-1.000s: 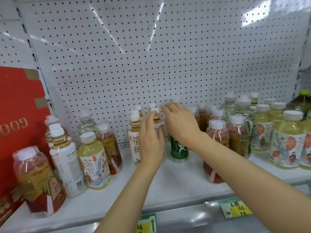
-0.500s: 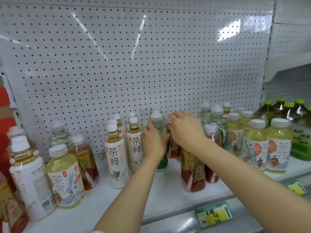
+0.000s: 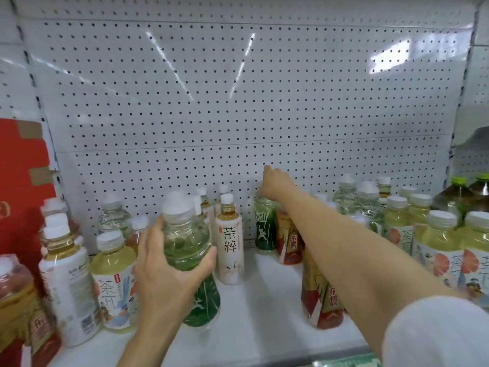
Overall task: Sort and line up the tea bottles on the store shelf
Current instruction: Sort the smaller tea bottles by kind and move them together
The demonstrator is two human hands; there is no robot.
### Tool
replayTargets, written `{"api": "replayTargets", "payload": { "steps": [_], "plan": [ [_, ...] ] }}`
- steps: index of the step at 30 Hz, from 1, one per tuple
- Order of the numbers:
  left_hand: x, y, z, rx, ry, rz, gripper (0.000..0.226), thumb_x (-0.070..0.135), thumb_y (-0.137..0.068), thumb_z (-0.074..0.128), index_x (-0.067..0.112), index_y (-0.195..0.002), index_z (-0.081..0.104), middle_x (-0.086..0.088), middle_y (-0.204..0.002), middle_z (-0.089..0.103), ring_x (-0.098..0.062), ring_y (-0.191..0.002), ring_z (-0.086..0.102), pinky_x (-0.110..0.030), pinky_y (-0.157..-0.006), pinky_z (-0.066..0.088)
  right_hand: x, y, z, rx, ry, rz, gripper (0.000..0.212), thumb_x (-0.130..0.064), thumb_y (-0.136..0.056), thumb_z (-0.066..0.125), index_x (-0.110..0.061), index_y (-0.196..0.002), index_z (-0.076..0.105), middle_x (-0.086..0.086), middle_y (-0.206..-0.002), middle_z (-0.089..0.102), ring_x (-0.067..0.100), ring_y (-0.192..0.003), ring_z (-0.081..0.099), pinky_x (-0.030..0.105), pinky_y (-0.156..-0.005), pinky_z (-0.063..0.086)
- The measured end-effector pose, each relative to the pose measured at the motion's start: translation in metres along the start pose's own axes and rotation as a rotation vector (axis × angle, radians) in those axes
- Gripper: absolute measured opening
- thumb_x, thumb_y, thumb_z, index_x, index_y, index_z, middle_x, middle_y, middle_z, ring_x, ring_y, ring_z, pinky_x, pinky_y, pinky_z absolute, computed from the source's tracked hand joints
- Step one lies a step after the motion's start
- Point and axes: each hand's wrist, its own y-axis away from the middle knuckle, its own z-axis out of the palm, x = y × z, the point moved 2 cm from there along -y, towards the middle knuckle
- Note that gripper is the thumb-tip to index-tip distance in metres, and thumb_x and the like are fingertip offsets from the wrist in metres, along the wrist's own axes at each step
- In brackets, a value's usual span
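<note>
My left hand grips a green-label bottle near the shelf front. Farther back, my right hand rests on its twin's top by the pegboard; grip unclear. Next, I'd line them up.

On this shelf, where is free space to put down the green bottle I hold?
Bare shelf lies in the middle front, between the green-label bottle in the left hand and the red-label bottle under the right forearm. The left cluster around the white-label bottle and the right rows of orange-print bottles are crowded.
</note>
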Motion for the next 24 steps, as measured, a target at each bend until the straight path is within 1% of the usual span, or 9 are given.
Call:
{"api": "replayTargets", "payload": {
  "steps": [3, 5, 7, 9, 10, 13, 17, 20, 24],
  "plan": [
    [-0.017, 0.000, -0.026, 0.021, 0.023, -0.054, 0.097, 0.063, -0.053, 0.076, 0.022, -0.137, 0.048, 0.001, -0.125, 0.055, -0.020, -0.112, 0.055, -0.044, -0.095, 0.049, -0.001, -0.018, 0.022, -0.040, -0.107, 0.156, 0.071, -0.019, -0.092, 0.059, -0.007, -0.149, 0.018, 0.024, -0.138, 0.045, 0.040, -0.122, 0.049, 0.045, -0.096, 0.049],
    [-0.027, 0.001, -0.039, 0.029, 0.039, -0.068, 0.093, 0.061, -0.052, 0.077, 0.027, -0.134, 0.049, 0.001, -0.124, 0.057, -0.022, -0.113, 0.058, -0.051, -0.096, 0.052, -0.004, -0.024, 0.032, -0.050, -0.120, 0.189, 0.076, -0.018, -0.094, 0.055, -0.003, -0.152, 0.007, 0.025, -0.138, 0.048, 0.040, -0.122, 0.052, 0.045, -0.099, 0.047],
    [-0.037, 0.003, -0.048, 0.031, 0.011, -0.087, 0.092, 0.059, -0.053, 0.078, 0.029, -0.134, 0.048, 0.003, -0.128, 0.056, -0.021, -0.117, 0.057, -0.049, -0.100, 0.050, -0.008, -0.025, 0.039, -0.025, -0.122, 0.216, 0.090, -0.023, -0.092, 0.063, -0.003, -0.154, 0.001, 0.025, -0.135, 0.051, 0.040, -0.122, 0.053, 0.046, -0.099, 0.046],
    [-0.048, 0.005, -0.054, 0.026, -0.019, -0.110, 0.090, 0.057, -0.055, 0.077, 0.030, -0.135, 0.046, 0.006, -0.128, 0.054, -0.017, -0.119, 0.056, -0.045, -0.103, 0.049, -0.010, -0.024, 0.044, 0.022, -0.141, 0.224, 0.098, -0.024, -0.084, 0.075, -0.006, -0.152, 0.007, 0.027, -0.136, 0.047, 0.041, -0.120, 0.053, 0.047, -0.094, 0.048],
    [-0.052, 0.006, -0.057, 0.020, -0.026, -0.120, 0.089, 0.055, -0.056, 0.078, 0.029, -0.135, 0.047, 0.006, -0.127, 0.055, -0.016, -0.119, 0.056, -0.045, -0.102, 0.049, -0.012, -0.023, 0.046, 0.044, -0.153, 0.212, 0.094, -0.020, -0.082, 0.077, -0.008, -0.149, 0.012, 0.027, -0.138, 0.043, 0.043, -0.119, 0.053, 0.048, -0.093, 0.049],
    [-0.066, 0.006, -0.063, -0.020, -0.046, -0.133, 0.088, 0.053, -0.059, 0.079, 0.026, -0.137, 0.048, 0.006, -0.124, 0.057, -0.015, -0.116, 0.057, -0.043, -0.099, 0.051, -0.016, -0.020, 0.051, 0.075, -0.196, 0.176, 0.083, -0.007, -0.081, 0.074, -0.010, -0.142, 0.019, 0.027, -0.139, 0.034, 0.047, -0.115, 0.053, 0.051, -0.089, 0.049],
    [-0.074, 0.004, -0.068, -0.068, -0.058, -0.159, 0.088, 0.054, -0.061, 0.079, 0.029, -0.139, 0.045, 0.011, -0.122, 0.057, -0.007, -0.112, 0.058, -0.039, -0.097, 0.052, -0.020, -0.012, 0.044, 0.162, -0.246, 0.126, 0.078, -0.004, -0.078, 0.076, -0.009, -0.136, 0.024, 0.026, -0.133, 0.037, 0.048, -0.103, 0.056, 0.051, -0.079, 0.054],
    [-0.079, -0.001, -0.070, -0.089, -0.021, -0.196, 0.088, 0.054, -0.063, 0.079, 0.032, -0.140, 0.043, 0.009, -0.124, 0.060, -0.013, -0.114, 0.061, -0.042, -0.097, 0.052, -0.027, -0.001, 0.019, 0.330, -0.300, 0.077, 0.085, -0.011, -0.076, 0.079, -0.011, -0.141, 0.023, 0.024, -0.132, 0.039, 0.047, -0.103, 0.057, 0.056, -0.086, 0.052],
    [-0.078, -0.004, -0.067, -0.136, -0.029, -0.184, 0.086, 0.047, -0.073, 0.081, 0.029, -0.144, 0.036, 0.011, -0.131, 0.052, -0.007, -0.119, 0.053, -0.032, -0.100, 0.047, -0.042, 0.021, -0.037, 0.571, -0.402, 0.048, 0.096, -0.021, -0.073, 0.081, -0.016, -0.148, 0.021, 0.019, -0.142, 0.039, 0.041, -0.128, 0.042, 0.057, -0.101, 0.038]
  ]
}}
